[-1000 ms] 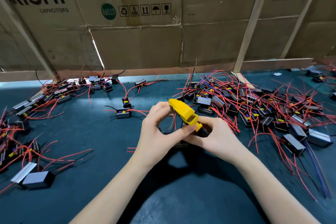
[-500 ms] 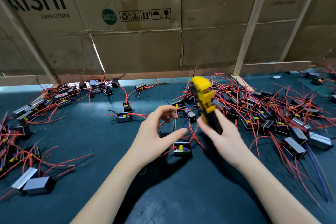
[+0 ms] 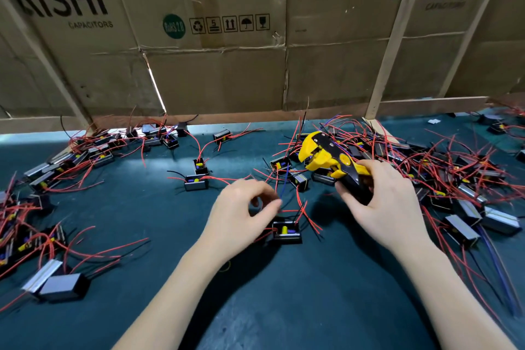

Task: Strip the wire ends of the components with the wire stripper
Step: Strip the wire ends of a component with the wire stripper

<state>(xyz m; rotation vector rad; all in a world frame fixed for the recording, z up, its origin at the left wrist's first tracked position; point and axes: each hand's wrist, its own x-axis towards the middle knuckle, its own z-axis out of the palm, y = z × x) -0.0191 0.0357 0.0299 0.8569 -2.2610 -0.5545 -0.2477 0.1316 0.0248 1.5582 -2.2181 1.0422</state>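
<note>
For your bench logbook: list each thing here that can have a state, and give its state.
Stripper: held off the mat by its handles, head open, no wire in it.
Right hand: grips the stripper handles.
Left hand: fingers curled, pinching a wire.
Component: on the mat, open side up, wires loose.
Right pile: tangled.

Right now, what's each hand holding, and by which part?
The right hand grips the wire stripper by its black handles. The left hand seems to pinch a wire of the component below it, near its free end.
</note>
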